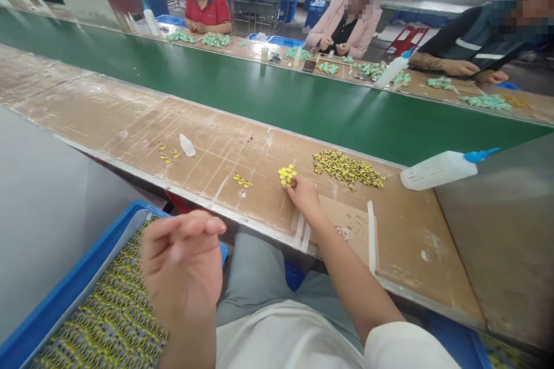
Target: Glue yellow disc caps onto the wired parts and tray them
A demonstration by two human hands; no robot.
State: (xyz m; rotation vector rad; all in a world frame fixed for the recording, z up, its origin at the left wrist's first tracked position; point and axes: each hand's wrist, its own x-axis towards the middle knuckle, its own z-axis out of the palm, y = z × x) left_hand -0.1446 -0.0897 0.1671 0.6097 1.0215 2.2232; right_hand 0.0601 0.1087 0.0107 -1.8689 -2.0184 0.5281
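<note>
My right hand (304,195) reaches out onto the taped brown bench, fingertips pinched at a small cluster of yellow round pieces (287,173). To its right lies a heap of yellow-and-black small parts (348,169). My left hand (184,262) hovers close to me above a blue crate (56,305) filled with yellow-and-black parts, its fingers held together and bent; I see nothing in them. Smaller groups of yellow pieces (241,180) and more yellow bits (168,153) lie further left on the bench.
A white squeeze bottle with a blue nozzle (439,169) lies at the right. A small clear dropper bottle (187,145) lies left. A green conveyor belt (277,92) runs behind the bench. Three people sit opposite with green parts (216,40).
</note>
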